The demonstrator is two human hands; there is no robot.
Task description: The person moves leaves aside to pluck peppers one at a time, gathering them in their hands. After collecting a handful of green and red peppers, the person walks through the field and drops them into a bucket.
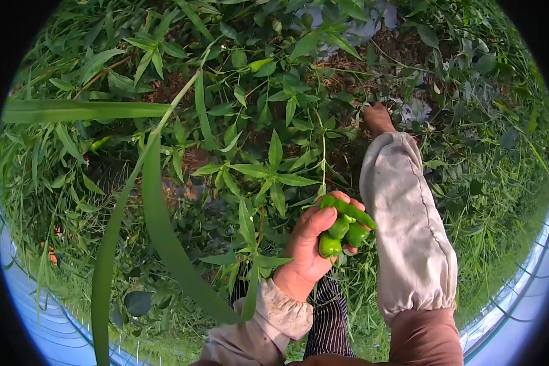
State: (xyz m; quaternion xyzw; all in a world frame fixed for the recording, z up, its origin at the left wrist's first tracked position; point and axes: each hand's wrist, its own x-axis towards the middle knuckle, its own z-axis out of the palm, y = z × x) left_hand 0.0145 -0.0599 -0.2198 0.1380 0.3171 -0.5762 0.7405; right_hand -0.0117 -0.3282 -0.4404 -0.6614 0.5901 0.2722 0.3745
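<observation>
My left hand is closed around several green chili peppers, held low in the middle of the view above striped trousers. My right hand reaches forward into the foliage of a pepper plant; only the back of the hand shows and its fingers are hidden among leaves. A pale cloth sleeve guard covers the right forearm, and a similar one covers the left wrist.
Dense green leaves and long grass blades fill the view. Bare brown soil and bits of pale plastic mulch show at the upper right. A pale sheet lies along the lower edges.
</observation>
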